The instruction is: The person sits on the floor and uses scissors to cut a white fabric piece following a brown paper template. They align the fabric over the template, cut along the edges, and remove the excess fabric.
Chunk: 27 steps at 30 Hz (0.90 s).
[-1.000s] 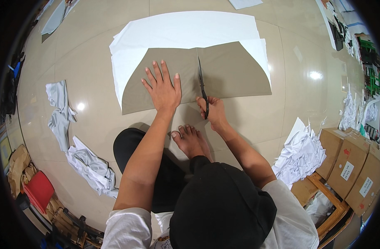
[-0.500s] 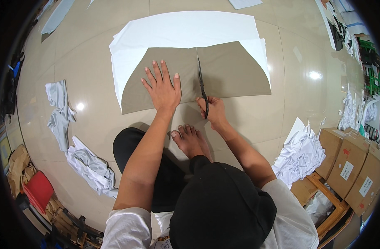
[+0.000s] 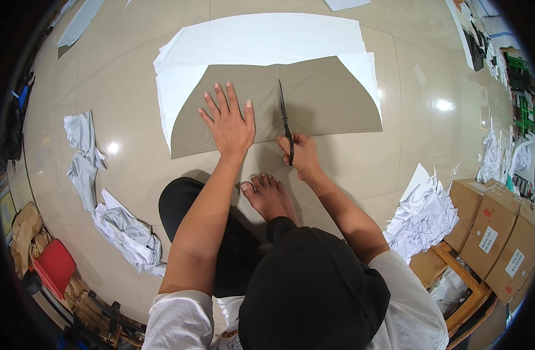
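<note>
A grey-brown piece of fabric (image 3: 337, 102), with curved sides, lies on a larger white sheet (image 3: 261, 35) on the floor. My left hand (image 3: 229, 125) rests flat on its left half, fingers spread. My right hand (image 3: 299, 153) grips black-handled scissors (image 3: 283, 111) near the fabric's bottom edge. Their long blades point away from me along the middle, where a thin line reaches the notched top edge; whether this is a cut I cannot tell. My bare foot (image 3: 264, 195) is just below the fabric.
Crumpled white and grey cloths (image 3: 124, 227) lie at the left, near a red object (image 3: 54, 265). At the right are a white pile (image 3: 422, 216) and cardboard boxes (image 3: 486, 233) on a wooden frame (image 3: 460, 291). The tiled floor (image 3: 127, 81) surrounds the sheet.
Hands and scissors hold almost the same positions as a second ago. The whole scene sits very slightly higher in the picture than before.
</note>
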Motion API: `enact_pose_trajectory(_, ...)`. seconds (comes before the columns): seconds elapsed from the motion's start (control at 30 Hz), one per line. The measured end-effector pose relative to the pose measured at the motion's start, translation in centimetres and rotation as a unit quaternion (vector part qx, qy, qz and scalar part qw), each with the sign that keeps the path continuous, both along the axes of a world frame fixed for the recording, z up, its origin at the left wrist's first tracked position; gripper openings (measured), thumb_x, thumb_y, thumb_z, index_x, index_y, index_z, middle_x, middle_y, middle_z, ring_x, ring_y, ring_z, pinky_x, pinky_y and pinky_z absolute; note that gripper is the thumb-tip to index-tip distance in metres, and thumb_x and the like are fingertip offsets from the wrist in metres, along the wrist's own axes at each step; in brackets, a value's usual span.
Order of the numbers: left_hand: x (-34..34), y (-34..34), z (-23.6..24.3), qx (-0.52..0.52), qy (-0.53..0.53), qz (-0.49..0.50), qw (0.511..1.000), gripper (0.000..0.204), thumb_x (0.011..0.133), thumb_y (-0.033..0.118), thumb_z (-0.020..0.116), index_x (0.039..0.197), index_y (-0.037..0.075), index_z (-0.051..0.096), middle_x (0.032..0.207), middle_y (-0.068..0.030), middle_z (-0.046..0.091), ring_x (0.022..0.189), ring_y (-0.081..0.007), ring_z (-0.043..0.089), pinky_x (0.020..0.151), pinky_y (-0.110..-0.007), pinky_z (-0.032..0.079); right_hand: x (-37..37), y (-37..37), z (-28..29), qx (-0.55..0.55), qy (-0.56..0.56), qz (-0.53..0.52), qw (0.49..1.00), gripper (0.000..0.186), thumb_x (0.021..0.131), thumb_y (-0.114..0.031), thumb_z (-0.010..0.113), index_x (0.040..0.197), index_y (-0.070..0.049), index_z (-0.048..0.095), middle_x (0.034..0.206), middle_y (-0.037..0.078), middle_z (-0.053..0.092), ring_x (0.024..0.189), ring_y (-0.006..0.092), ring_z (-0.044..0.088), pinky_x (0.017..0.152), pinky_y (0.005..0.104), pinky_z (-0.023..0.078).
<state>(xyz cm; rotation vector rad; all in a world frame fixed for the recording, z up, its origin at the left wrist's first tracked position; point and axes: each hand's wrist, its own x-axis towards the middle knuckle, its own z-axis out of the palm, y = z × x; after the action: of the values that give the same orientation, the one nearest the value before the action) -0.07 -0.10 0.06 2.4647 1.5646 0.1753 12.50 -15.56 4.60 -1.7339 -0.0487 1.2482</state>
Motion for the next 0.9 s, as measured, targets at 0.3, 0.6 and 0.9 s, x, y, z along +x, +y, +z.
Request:
enact_pose_trajectory(0.3,0.1,0.0,0.0,-0.002,0.006,0.001,1.0,0.078,0.119,0.057,0.032,0.183,0.015,0.021,0.191,-0.0157,0.014,0.175,-0.0466,0.005,0.138,-0.069,0.001,0.0,0.0,0.0,-0.002,0.005,-0.001,1.0,0.033,0.094,-0.028,0.085,0.079,-0.005,0.067,0.062,0.0,0.061,0.05,0.0101,0.055,0.048,0.0301,0.041)
enact_pose_trajectory(0.6,0.1,0.0,0.0,-0.008,0.01,0.002,1.0,0.078,0.119,0.057,0.032,0.184,0.015,0.02,0.191,-0.0155,0.013,0.175,-0.046,0.004,0.139,-0.069,0.001,1.0,1.7,0.4,0.007,0.002,0.004,1.0,0.041,0.094,-0.033,0.087,0.075,-0.007,0.062,0.06,0.002,0.059,0.049,0.0112,0.054,0.048,0.0304,0.04)
enact_pose_trajectory(0.9,0.2,0.0,0.2,-0.007,0.004,0.001,1.0,0.078,0.119,0.057,0.032,0.183,0.015,0.02,0.191,-0.0156,0.013,0.175,-0.0462,0.005,0.139,-0.069,0.001,1.1,2.3,0.2,0.02,0.035,-0.019,0.999,0.036,0.095,-0.032,0.087,0.08,-0.008,0.065,0.062,0.0,0.059,0.05,0.0103,0.053,0.048,0.0289,0.041)
